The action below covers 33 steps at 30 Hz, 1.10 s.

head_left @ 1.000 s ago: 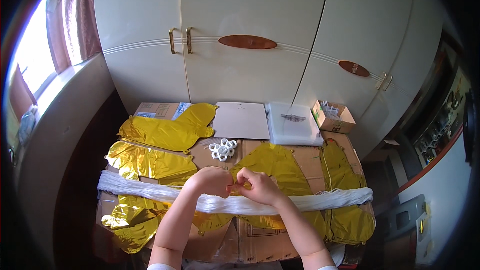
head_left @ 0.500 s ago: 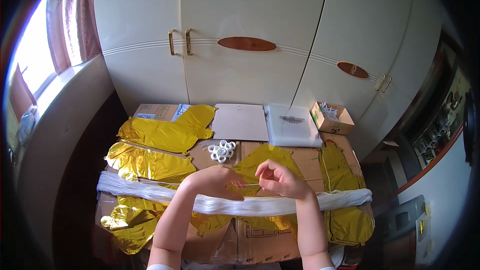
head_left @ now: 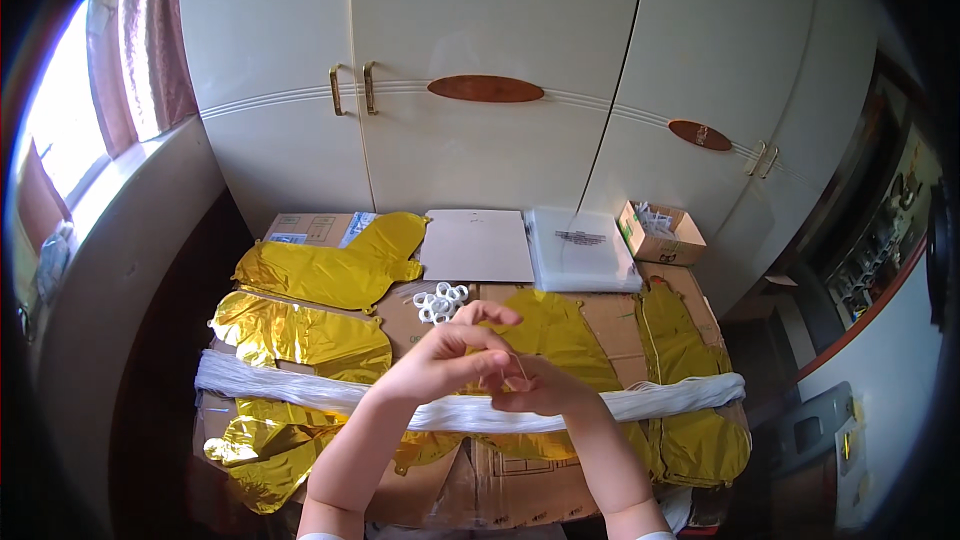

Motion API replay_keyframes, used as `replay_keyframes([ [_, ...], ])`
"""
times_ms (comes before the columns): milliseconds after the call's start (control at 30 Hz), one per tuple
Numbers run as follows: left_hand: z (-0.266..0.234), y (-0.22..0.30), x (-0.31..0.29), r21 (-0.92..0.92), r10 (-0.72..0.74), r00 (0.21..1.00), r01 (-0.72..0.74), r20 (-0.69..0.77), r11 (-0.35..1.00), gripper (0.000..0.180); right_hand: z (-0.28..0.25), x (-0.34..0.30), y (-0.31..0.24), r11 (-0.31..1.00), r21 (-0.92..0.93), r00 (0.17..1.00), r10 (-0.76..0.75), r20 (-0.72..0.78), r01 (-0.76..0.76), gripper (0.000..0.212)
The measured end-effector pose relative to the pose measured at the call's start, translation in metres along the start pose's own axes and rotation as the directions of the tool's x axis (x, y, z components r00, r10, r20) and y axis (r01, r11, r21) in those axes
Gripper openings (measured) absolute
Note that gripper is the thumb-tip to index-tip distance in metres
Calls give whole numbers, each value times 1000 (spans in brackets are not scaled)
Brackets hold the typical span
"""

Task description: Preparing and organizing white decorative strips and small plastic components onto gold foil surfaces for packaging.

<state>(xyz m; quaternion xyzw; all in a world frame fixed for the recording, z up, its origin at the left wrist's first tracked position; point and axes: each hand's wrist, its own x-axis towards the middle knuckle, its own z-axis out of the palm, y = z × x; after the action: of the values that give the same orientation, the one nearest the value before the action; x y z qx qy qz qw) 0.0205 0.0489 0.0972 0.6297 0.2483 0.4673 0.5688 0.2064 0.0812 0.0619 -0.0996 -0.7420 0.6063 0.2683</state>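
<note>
Working a thin, pale, thread-like strand [head_left: 521, 369] between both hands seems the step now, the left hand [head_left: 450, 356] apparently pinching it, the right hand [head_left: 548, 389] at four o'clock, fingers too hidden to tell, and the next move calls for steady fingertips

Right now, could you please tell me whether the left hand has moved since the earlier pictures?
Yes: the left hand has moved to the right, judged against the pale flat board beyond it.
</note>
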Motion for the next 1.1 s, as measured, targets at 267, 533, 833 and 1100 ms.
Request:
replay_keyframes([
  [267, -22, 14, -12, -654, 83, 967, -226, -242, 722, 17, -26, -13, -12, 975, 206, 983, 115, -145, -84, 17],
  [533, -31, 35, -14, 876, 675, 619, 44, -402, 481, 34, -43, -27, -22, 997, -39, 959, 52, -278, -66, 10],
  [833, -29, 38, -22, 205, -24, 890, 131, -456, 970, 39, -59, -51, -33, 992, 22, 907, -103, -409, 122, 6],
  [1100, -11, 23, -1, 87, 196, 898, -176, -393, 981, 54, -35, -34, -44, 921, -354, 918, 11, -396, -164, 13],
])
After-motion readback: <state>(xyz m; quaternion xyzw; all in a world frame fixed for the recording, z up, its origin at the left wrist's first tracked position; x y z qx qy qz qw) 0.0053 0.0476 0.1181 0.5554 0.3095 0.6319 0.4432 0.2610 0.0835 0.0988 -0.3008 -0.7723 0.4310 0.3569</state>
